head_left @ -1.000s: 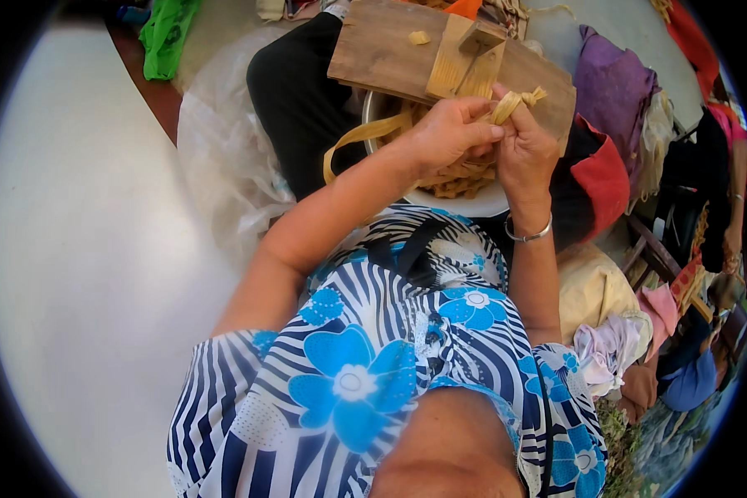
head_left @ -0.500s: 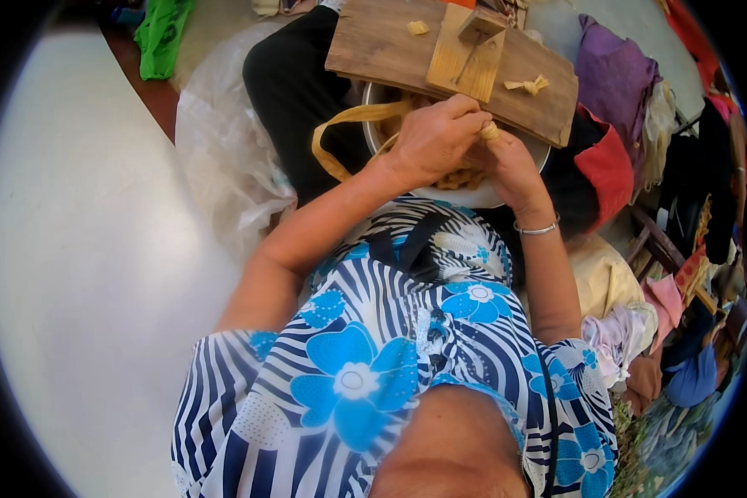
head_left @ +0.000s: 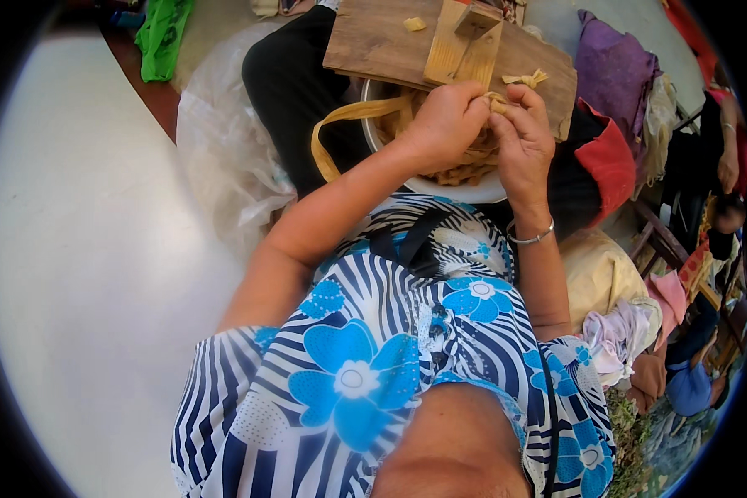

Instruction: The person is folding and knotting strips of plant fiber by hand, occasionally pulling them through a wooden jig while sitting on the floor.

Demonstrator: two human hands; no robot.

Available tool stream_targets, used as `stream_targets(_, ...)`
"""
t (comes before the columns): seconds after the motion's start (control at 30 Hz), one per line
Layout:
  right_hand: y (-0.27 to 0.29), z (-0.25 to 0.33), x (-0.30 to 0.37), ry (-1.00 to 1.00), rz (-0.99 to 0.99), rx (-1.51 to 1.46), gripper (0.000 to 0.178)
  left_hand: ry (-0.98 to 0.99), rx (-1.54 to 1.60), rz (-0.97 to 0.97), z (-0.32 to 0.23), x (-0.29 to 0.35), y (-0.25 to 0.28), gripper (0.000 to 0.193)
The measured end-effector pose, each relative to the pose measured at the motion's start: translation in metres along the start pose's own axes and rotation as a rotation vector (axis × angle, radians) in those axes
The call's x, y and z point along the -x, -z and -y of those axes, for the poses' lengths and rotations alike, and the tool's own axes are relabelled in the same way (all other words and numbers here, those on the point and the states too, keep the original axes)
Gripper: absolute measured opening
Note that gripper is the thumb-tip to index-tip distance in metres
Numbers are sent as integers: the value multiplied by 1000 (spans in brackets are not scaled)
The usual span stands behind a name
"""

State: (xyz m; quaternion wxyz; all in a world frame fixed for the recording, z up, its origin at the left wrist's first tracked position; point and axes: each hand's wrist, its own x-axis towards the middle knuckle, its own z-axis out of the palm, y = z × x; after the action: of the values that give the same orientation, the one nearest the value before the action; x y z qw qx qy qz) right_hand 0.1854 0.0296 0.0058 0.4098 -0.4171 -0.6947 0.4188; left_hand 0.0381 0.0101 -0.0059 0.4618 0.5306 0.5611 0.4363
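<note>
My left hand (head_left: pixel 450 124) is closed, thumb and fingers pinching a yellowish flat strip (head_left: pixel 322 148) that loops out to the left. Close beside it, the fingers of my right hand (head_left: pixel 524 143) pinch a small folded or knotted part of the strip (head_left: pixel 496 100). Both hands are above a white bowl (head_left: pixel 473 194) holding many yellowish-brown pieces (head_left: pixel 456 176). Across the bowl's far side lies a wooden board (head_left: pixel 382 46) with a lighter wooden block (head_left: pixel 446 56) and upright on it. A knotted piece (head_left: pixel 526 79) and a small folded piece (head_left: pixel 415 24) rest on the board.
A clear plastic bag (head_left: pixel 228 141) and a pale smooth surface (head_left: pixel 100 249) are at left, a green bag (head_left: pixel 163 37) beyond. Purple cloth (head_left: pixel 612 58) and red cloth (head_left: pixel 604 162) lie at right. Another person's hand (head_left: pixel 728 168) shows at the far right.
My right hand has moved up and turned, its fingers now raised around the folded part. My left hand has shifted slightly up and left. Another person's arm now shows at the far right.
</note>
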Motion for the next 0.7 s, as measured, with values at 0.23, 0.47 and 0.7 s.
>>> stream_targets(0.23,-3,1,-3,44,-143,-22,9,563,628,113,-4,29,14,18)
stream_targets(0.47,14,-8,-7,-242,-118,-277,32,-190,-402,-109,6,42,32,11)
stream_targets(0.7,43,11,-19,-403,595,114,29,-298,-455,-123,-6,24,29,11)
